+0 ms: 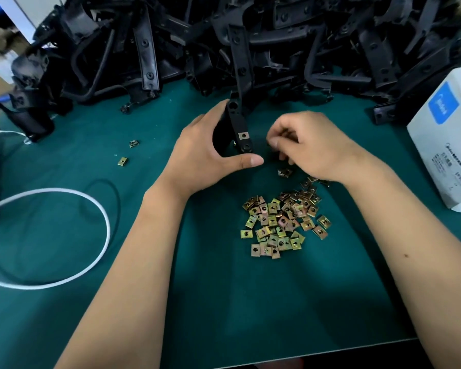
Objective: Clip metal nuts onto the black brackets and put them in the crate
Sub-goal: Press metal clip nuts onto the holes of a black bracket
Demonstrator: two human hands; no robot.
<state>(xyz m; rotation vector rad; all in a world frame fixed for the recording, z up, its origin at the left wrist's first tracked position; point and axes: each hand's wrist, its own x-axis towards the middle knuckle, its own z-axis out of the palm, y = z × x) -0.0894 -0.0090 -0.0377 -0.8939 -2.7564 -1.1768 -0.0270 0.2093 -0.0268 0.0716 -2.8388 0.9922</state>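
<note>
Lying on a green mat (pixel 210 302), a heap of nuts (pixel 282 222) is seen in the middle of the scene, between the two forearms. A bracket (pixel 238 129) is held upright by the left hand (pixel 210 153): the fingers are curled round its left side and the thumb is stretched out under its lower end. One nut is already clipped (pixel 243 135) on the near face of the bracket, and a round hole is seen just below it.

The right hand (pixel 309 147) is placed just to the right of the bracket, apart from it. Its fingers are bent inward and the fingertips are brought together, as for a pinch, but it cannot be told whether a nut is held between them, because this place is dark and blurred. A single nut (pixel 284 172) is lying on the mat just below this hand, near the far end of the heap.

Two more loose nuts (pixel 128 153) are found on the mat at the left, well apart from the heap. A large pile of brackets (pixel 250 41) is stacked along the far side of the mat, and it reaches almost from the left edge to the right edge. A white box (pixel 445 145) with a blue label is standing at the right. A white cable (pixel 64 235) is laid in a loop at the near left, and a thin black cable is seen beside it.
</note>
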